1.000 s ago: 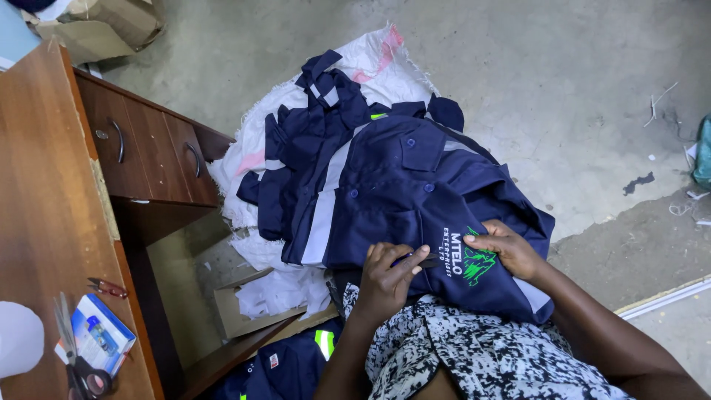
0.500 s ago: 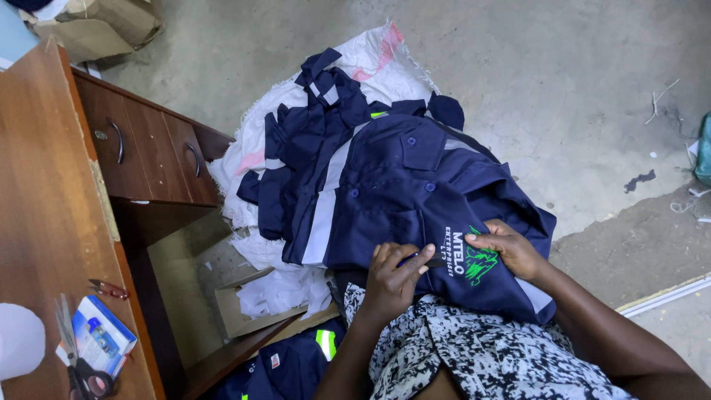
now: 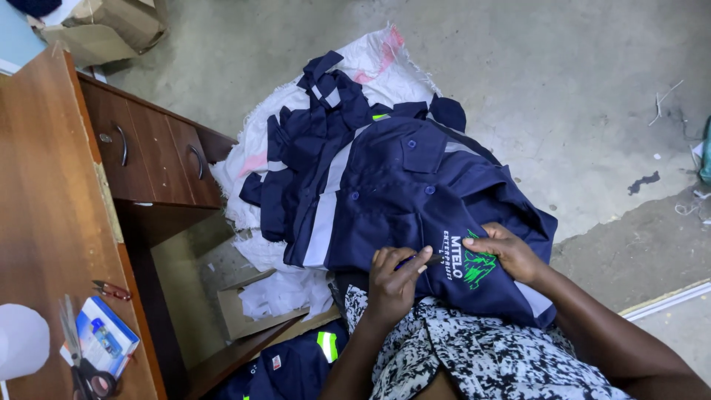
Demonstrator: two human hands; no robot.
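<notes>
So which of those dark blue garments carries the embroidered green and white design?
The navy jacket on the person's lap, under both hands. Its design sits between the left hand and right hand; the navy pieces behind show only grey stripes.
</notes>
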